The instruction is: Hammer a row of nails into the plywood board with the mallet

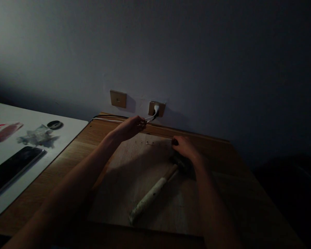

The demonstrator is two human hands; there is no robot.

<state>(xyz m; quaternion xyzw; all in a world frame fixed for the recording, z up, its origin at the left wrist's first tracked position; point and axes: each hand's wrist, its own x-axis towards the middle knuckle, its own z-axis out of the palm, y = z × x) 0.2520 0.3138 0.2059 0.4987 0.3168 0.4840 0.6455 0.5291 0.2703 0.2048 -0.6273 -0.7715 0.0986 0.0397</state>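
My left hand (pixel 134 125) is closed around a white cable (pixel 150 118) just below the wall socket. A white plug (pixel 156 108) at the cable's end sits in that socket. My right hand (pixel 183 145) rests at the far right corner of a thin wooden board (pixel 124 193), its fingers curled; whatever lies between them is too dark to make out. On the board a hammer (pixel 151 196) lies diagonally, its pale, worn grip toward me and its dark head near my right wrist. Small nails or hooks (pixel 149 143) stand along the board's far edge.
Under the board is a wooden tabletop (pixel 230 193) against the wall. A second wall plate (pixel 118 99) is to the left. On the white surface at left are a phone-like dark slab (pixel 17 167), a crumpled clear bag (pixel 40 135), a round black object (pixel 55 124) and a red-and-white packet (pixel 3 131).
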